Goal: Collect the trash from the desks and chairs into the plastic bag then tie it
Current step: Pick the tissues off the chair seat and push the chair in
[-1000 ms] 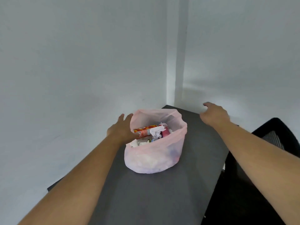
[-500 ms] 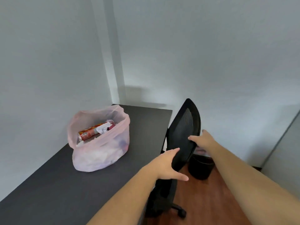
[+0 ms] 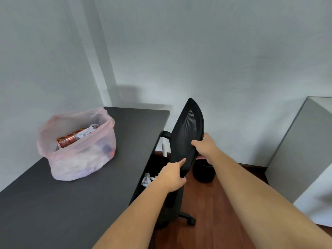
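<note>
On the table to the left in my head view, the pink plastic bag stands open near the wall corner, with a red can and white scraps inside. Just beside the table's edge, both hands hold the black mesh chair. The left hand grips the lower edge of its back, fingers curled round it. The right hand clasps the far edge higher up. Crumpled white paper lies on the seat. A black bin stands on the wood floor beyond.
</note>
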`<action>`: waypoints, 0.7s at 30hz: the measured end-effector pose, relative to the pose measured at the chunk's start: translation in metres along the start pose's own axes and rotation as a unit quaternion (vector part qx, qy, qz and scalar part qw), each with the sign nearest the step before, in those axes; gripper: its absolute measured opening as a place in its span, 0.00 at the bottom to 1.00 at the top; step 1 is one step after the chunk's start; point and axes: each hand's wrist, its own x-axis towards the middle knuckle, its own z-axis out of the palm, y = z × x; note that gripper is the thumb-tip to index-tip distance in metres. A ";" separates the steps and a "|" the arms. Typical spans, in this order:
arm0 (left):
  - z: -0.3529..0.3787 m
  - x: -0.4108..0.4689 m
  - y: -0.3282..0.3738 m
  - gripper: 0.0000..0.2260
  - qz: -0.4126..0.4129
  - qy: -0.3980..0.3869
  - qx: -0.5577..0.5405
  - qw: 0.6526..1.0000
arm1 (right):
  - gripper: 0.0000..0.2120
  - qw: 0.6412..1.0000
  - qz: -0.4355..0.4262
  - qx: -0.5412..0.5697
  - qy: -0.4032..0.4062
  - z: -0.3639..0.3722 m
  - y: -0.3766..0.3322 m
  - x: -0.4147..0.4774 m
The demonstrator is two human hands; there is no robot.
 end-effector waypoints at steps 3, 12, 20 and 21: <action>0.025 -0.005 0.046 0.33 0.018 -0.002 -0.001 1.000 | 0.10 1.000 0.006 -0.003 0.013 -0.047 0.011 -0.009; 0.093 -0.004 0.148 0.36 0.039 -0.028 -0.012 0.999 | 0.14 0.998 0.012 -0.027 0.052 -0.172 0.036 -0.034; 0.140 0.006 0.225 0.36 0.087 -0.043 0.029 0.995 | 0.14 0.994 0.029 -0.054 0.092 -0.263 0.051 -0.046; 0.144 0.008 0.231 0.36 0.091 -0.045 0.030 0.994 | 0.14 0.993 0.027 -0.062 0.095 -0.270 0.052 -0.047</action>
